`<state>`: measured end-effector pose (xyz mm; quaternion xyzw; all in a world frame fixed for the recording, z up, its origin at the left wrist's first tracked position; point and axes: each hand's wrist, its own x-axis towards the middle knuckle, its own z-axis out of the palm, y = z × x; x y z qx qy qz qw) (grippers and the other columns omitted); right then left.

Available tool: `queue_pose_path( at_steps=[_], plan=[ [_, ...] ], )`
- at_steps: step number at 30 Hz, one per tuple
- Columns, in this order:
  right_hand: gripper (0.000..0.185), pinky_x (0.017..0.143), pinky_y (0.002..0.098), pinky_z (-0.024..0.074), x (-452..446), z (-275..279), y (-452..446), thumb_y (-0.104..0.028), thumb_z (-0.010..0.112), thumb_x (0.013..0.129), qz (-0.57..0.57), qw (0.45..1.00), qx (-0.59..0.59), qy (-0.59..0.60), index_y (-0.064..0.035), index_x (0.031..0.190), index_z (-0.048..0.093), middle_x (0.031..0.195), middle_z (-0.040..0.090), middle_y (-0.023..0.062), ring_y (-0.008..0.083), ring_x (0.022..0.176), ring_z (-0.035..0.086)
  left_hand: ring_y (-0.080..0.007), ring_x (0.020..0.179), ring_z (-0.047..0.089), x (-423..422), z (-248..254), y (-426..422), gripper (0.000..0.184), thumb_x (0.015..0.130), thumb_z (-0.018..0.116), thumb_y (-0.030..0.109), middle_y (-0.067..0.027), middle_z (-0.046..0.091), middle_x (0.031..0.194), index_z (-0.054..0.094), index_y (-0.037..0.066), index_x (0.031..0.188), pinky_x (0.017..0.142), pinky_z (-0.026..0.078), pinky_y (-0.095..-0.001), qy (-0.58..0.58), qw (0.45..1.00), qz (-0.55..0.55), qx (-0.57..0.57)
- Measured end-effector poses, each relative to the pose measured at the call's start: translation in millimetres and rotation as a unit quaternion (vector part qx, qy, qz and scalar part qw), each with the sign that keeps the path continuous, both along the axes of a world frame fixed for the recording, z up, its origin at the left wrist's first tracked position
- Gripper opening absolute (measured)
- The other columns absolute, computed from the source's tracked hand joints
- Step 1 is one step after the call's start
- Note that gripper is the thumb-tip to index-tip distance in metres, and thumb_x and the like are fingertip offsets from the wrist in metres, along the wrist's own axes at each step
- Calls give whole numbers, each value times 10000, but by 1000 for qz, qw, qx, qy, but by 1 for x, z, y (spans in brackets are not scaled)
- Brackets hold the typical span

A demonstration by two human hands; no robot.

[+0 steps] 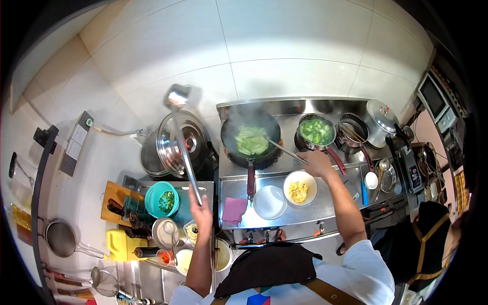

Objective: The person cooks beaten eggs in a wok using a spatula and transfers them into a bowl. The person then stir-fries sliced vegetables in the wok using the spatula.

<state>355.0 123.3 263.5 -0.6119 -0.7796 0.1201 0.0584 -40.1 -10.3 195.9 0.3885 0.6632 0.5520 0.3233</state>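
Observation:
My left hand [202, 212] is closed around the handle of a metal ladle [184, 155], raised with its blurred bowl up near the wall. Behind the ladle is a shiny steel lid [170, 145]. My right hand [316, 163] grips a long-handled utensil [287, 151] that reaches into a black wok [227, 133]; its working end is hidden among the food. Pale green vegetable slices [251, 141] lie steaming in the wok. Just below my right hand stands a white bowl [314, 195] with yellow cooked egg [298, 191] in it.
A saucepan of green vegetables [316, 131], a pan with chopsticks [352, 133] and a lidded pot [381, 122] line the stove's right. A translucent bowl [269, 202] and purple cloth [234, 209] sit in front. At left is a turquoise bowl [151, 201]; another person [427, 244] stands right.

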Motion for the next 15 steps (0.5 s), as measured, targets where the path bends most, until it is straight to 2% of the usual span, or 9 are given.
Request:
queue_pose_path(
  at_steps=[1,3,5,7,9,10,12,13,15],
  plan=[
    [417,817,462,531,-2,21,-2,-169,639,784,4,999,-14,-40,-180,1199,676,1010,705,137,358,962,665,-171,883,555,-10,-2,5,627,934,531,20,-119,538,1292,291,51,1512,829,483,-285,12,999,38,16],
    [316,785,451,542,-12,35,-1,-144,620,785,36,994,-29,-100,-157,1088,711,975,709,139,338,934,680,-199,917,561,-53,-49,27,635,922,534,10,-141,534,1307,293,38,1508,867,469,-296,51,993,90,59],
    [278,775,453,542,-24,23,2,-134,609,789,70,983,-42,-165,-149,1046,714,965,706,145,335,929,682,-227,960,566,-86,-87,43,642,911,537,4,-168,529,1320,293,27,1504,911,450,-305,64,987,129,68],
    [279,762,457,542,-32,-10,9,-133,597,798,38,992,-29,-120,-140,1063,687,943,700,161,333,921,684,-244,946,582,-102,-117,51,646,905,540,8,-196,531,1321,294,22,1502,897,460,-315,63,985,155,50],
    [293,755,459,543,-34,-43,15,-127,590,803,-9,998,-7,-67,-134,1085,670,930,698,164,338,911,683,-250,859,604,-107,-129,57,649,902,546,18,-215,541,1305,295,22,1501,811,494,-328,50,984,170,18],
    [359,723,480,534,-34,-51,15,-138,542,810,1,998,12,-58,-169,1152,649,881,692,179,370,858,678,-252,810,611,-103,-121,60,652,900,549,21,-223,548,1294,295,22,1501,763,508,-335,40,984,174,-1],
    [386,712,488,532,-40,-68,17,-140,549,807,-17,999,34,-17,-177,1181,638,862,690,174,370,837,678,-255,692,612,-94,-111,51,661,892,555,21,-229,566,1261,294,21,1500,648,525,-352,3,984,164,-65],
    [400,706,492,531,-45,-67,14,-141,553,805,-27,999,44,3,-181,1195,632,852,690,171,370,827,679,-250,642,595,-98,-128,53,662,889,556,21,-230,573,1248,296,19,1498,598,512,-356,13,983,174,-55],
    [442,686,493,532,-56,-77,15,-125,574,795,-31,998,35,-40,-181,1233,603,855,692,161,354,807,683,-240,542,561,-103,-157,59,664,883,559,21,-233,588,1223,299,16,1494,499,488,-362,33,980,192,-33]
  ],
)
